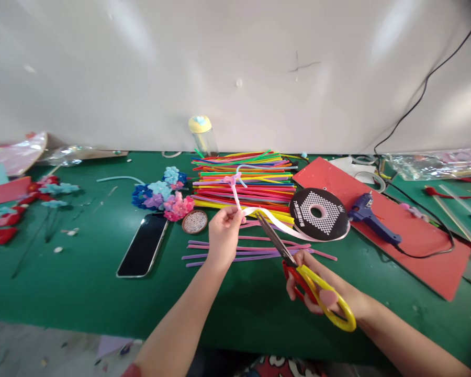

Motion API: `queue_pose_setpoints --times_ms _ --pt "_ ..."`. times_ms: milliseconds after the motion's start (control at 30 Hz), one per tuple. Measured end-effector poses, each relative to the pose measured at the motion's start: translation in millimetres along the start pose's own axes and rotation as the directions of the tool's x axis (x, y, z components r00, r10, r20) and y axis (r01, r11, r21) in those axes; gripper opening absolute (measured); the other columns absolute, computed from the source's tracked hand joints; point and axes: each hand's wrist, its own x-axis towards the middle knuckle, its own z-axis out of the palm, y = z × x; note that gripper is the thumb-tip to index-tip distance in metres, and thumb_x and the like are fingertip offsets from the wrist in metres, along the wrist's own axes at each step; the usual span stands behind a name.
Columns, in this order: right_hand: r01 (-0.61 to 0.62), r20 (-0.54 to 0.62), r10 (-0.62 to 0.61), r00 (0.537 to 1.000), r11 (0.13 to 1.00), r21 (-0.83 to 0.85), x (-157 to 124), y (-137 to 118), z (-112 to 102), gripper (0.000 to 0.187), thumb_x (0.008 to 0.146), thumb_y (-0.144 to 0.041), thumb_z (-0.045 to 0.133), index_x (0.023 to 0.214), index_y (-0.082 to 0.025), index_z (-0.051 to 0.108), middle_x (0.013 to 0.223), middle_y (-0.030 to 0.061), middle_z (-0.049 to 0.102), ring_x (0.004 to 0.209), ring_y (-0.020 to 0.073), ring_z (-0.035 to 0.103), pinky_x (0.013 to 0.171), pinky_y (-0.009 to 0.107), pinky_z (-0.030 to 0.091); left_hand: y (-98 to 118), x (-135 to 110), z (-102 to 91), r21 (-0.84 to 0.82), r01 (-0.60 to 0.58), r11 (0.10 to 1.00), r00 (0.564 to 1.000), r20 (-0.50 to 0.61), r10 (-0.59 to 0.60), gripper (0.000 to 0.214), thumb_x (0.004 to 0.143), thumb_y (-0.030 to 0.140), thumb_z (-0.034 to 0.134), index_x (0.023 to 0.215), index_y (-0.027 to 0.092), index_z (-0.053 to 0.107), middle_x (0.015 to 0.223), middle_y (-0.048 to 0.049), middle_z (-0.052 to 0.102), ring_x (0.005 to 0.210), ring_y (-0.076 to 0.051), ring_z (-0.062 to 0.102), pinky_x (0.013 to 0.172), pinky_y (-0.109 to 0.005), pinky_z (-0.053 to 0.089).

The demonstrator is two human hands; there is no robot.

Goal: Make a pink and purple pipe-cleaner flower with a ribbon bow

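Note:
Pinched between the thumb and fingers of my left hand [224,230] is a pink pipe-cleaner flower [232,180] on a pale stem, with a light blue curl by it. White ribbon [277,222] runs from those fingertips to a black spool [317,212] on the right. My right hand [317,285] grips scissors [310,288] with one yellow and one red handle. Their blades point up and left, with the tips close to the ribbon near my left hand. Whether the blades touch the ribbon I cannot tell.
Behind my hands lie many coloured pipe cleaners [255,196], with pink and purple ones [259,250] nearer. A phone [143,246], a bead dish [195,222] and finished flowers [167,191] are left. A blue glue gun [372,217] rests on a red board [427,256]; a yellow-lidded bottle [203,137] stands behind.

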Motion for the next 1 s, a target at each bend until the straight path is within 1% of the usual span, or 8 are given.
queue_pose_setpoints --times_ms 67,133,200,333,467,733,900,1000 --pt "-0.021 0.013 0.021 1.0 1.0 -0.021 -1 -1 2 0.062 0.064 -0.075 0.043 0.097 -0.025 0.025 0.082 0.0012 0.049 0.044 0.0007 0.034 0.038 0.014 0.029 1 0 0.0 -0.003 -0.003 1.0 1.0 0.003 0.003 0.018 0.067 0.027 0.065 0.075 0.013 0.059 0.062 0.0013 0.059 0.059 -0.009 0.055 0.063 -0.022 0.046" --pt "-0.027 0.002 0.028 1.0 0.999 -0.042 -2 -2 4 0.061 0.065 -0.076 0.039 0.097 -0.026 0.025 0.082 0.0007 0.049 0.042 -0.0005 0.03 0.038 0.015 0.029 3 -1 0.1 0.007 -0.011 1.0 1.0 -0.001 0.011 0.017 0.067 0.027 0.065 0.075 0.013 0.059 0.061 0.0014 0.058 0.06 -0.009 0.055 0.063 -0.022 0.046" --pt "-0.033 -0.017 0.032 0.999 0.997 -0.068 -1 -4 6 0.061 0.064 -0.076 0.04 0.095 -0.026 0.025 0.081 -0.0001 0.047 0.043 0.0 0.03 0.038 0.014 0.028 4 -2 0.2 0.032 -0.028 0.999 1.0 -0.006 0.028 0.016 0.068 0.026 0.064 0.074 0.013 0.058 0.061 0.0015 0.058 0.06 -0.009 0.055 0.063 -0.022 0.047" --pt "-0.074 -0.063 0.066 0.996 0.988 -0.138 0 -4 7 0.054 0.07 -0.074 0.035 0.091 -0.026 0.025 0.079 -0.0015 0.044 0.044 0.0005 0.029 0.037 0.013 0.028 7 -6 1.0 0.104 -0.053 0.993 0.999 0.013 0.052 0.017 0.07 0.029 0.063 0.077 0.013 0.059 0.064 0.0005 0.059 0.061 -0.009 0.056 0.063 -0.022 0.048" --pt "-0.024 -0.092 0.005 0.996 0.979 -0.203 0 1 7 0.052 0.072 -0.072 0.034 0.092 -0.026 0.023 0.078 -0.0026 0.041 0.043 0.0005 0.025 0.036 0.013 0.025 7 -11 3.2 0.132 -0.049 0.99 0.999 0.029 0.046 0.019 0.07 0.031 0.063 0.078 0.014 0.059 0.066 -0.0009 0.061 0.063 -0.011 0.058 0.064 -0.024 0.049" --pt "0.027 -0.133 -0.064 0.989 0.965 -0.262 3 6 9 0.051 0.073 -0.072 0.032 0.089 -0.024 0.023 0.072 -0.0043 0.036 0.046 0.002 0.021 0.035 0.012 0.021 -2 -21 10.6 0.074 0.0 0.997 0.992 0.125 -0.01 0.015 0.069 0.028 0.064 0.074 0.014 0.06 0.064 0.0 0.06 0.061 -0.01 0.057 0.062 -0.022 0.048" --pt "-0.013 -0.223 -0.051 0.973 0.961 -0.277 2 11 10 0.052 0.072 -0.073 0.03 0.089 -0.024 0.025 0.071 -0.0043 0.037 0.045 0.0022 0.021 0.033 0.012 0.021 -1 -24 13.3 0.052 0.043 0.998 0.988 0.143 -0.05 0.015 0.067 0.026 0.065 0.074 0.013 0.06 0.065 -0.001 0.062 0.061 -0.011 0.059 0.062 -0.024 0.049" --pt "-0.016 -0.247 -0.056 0.968 0.96 -0.281 1 12 10 0.05 0.074 -0.071 0.029 0.087 -0.023 0.027 0.072 -0.0041 0.038 0.045 0.0019 0.022 0.032 0.011 0.022 0 -26 14.7 0.046 0.057 0.997 0.986 0.154 -0.064 0.014 0.067 0.025 0.066 0.073 0.013 0.061 0.064 -0.0011 0.063 0.061 -0.011 0.059 0.062 -0.024 0.049"
